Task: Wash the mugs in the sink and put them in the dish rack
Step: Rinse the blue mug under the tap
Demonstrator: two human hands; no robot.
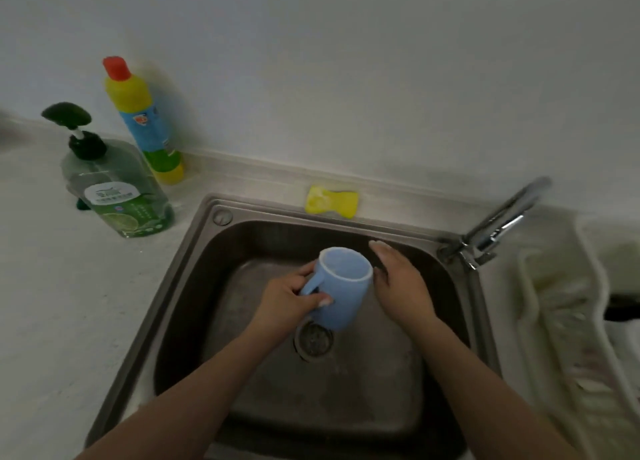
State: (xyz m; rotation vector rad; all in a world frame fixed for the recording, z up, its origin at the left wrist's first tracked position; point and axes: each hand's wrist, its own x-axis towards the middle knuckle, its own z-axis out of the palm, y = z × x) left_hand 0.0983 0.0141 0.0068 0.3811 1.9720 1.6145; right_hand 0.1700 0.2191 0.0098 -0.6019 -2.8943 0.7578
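Holding one pale-blue ceramic mug by its handle over the steel sink, the left hand grips; the right hand hovers with fingers straight at three o'clock. The white dish rack, farther right, seems empty.

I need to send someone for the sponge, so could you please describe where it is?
Find the steel sink; on its back ledge against the wall, left of the tap, lies the sponge. It is flat, yellow and waisted, unlike the upright bottles further left.

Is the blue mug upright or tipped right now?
Tipped. The blue mug leans with its mouth angled toward the wall, held by its handle in the left hand above the sink drain.
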